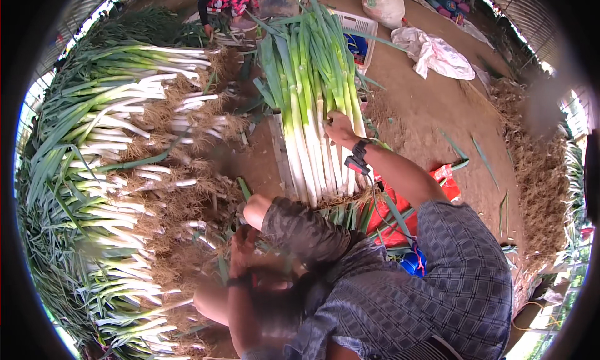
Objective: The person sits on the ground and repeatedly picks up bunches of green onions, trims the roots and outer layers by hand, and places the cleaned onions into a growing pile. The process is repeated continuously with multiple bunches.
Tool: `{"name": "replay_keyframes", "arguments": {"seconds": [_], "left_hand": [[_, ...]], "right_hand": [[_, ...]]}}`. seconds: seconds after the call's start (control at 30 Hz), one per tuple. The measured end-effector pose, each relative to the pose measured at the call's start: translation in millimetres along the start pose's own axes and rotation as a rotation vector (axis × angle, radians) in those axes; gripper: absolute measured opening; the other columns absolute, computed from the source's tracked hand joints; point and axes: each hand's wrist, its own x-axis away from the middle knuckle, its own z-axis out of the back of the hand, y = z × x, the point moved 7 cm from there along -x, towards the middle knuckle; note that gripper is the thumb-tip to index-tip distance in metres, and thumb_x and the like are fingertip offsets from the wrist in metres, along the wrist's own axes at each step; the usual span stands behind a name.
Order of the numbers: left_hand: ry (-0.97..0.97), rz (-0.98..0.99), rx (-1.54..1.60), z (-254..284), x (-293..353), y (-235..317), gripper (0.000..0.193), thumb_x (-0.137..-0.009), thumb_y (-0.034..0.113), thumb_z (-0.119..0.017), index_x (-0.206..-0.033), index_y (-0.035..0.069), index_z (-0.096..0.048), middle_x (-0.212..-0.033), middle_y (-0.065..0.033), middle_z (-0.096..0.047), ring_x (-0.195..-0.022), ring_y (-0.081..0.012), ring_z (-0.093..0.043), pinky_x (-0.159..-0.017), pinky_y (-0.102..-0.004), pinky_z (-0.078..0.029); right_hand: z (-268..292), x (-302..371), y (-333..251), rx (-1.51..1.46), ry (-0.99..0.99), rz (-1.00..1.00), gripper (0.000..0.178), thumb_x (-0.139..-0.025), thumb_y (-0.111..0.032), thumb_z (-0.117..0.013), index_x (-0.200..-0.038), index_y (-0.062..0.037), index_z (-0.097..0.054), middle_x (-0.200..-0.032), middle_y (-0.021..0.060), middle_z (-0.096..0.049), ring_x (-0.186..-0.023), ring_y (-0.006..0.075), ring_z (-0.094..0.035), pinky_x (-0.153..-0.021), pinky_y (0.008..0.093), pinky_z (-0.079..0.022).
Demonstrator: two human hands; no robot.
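A row of long leeks [304,150] lies side by side in front of me, white stems and roots toward me, green leaves pointing away. At the right part of that row is my right hand [340,129], its fingers curled and closed around one leek stem. A dark band with a small device [358,161] is strapped on that wrist. My left hand [242,244] hangs low beside my bent knee [256,211], close to the root ends of the big leek heap [125,197]. It is dark there, and its fingers are hard to make out.
The heap of rooted leeks runs along my left. Red plastic sheeting [447,182] and a blue object [414,263] lie by my right side. Beyond the leeks stand a white crate [369,29] and pale sacks [431,50]. A co-worker's hand [209,30] reaches down at the far left.
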Motion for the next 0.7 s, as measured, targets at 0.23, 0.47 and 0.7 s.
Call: {"name": "replay_keyframes", "arguments": {"seconds": [0.23,0.47,0.7], "left_hand": [[0.013,0.082,-0.091,12,6,-27,0.036,-0.097,0.029,-0.065,-0.109,-0.005,-0.067,-0.091,-0.0131,-0.074,-0.084,-0.02,-0.069,-0.075,-0.0345,-0.053],[-0.028,-0.027,0.061,10,13,9,0.035,-0.098,0.025,-0.063,-0.112,-0.006,-0.065,-0.09,-0.0105,-0.074,-0.08,-0.0182,-0.07,-0.072,-0.0319,-0.053],[0.197,0.014,0.342,36,4,55,0.03,-0.101,0.024,-0.063,-0.115,-0.002,-0.066,-0.103,-0.0067,-0.068,-0.096,-0.0129,-0.059,-0.083,-0.0286,-0.048]], "right_hand": [[-42,-42,-31,0.627,-0.111,0.008,0.03,-0.081,-0.022,-0.066,-0.097,0.0025,-0.071,-0.076,0.0209,-0.071,-0.08,0.0378,-0.072,-0.076,0.0447,-0.058],[8,-37,-54,-0.005,0.072,0.257,0.043,-0.083,-0.038,-0.073,-0.098,0.0032,-0.072,-0.082,0.013,-0.072,-0.073,0.0233,-0.066,-0.069,0.0375,-0.051],[15,0,-83,-0.394,-0.138,-0.021,0.03,-0.086,-0.033,-0.074,-0.09,-0.0029,-0.07,-0.067,0.0016,-0.058,-0.054,0.0117,-0.053,-0.046,0.0299,-0.039]]}}
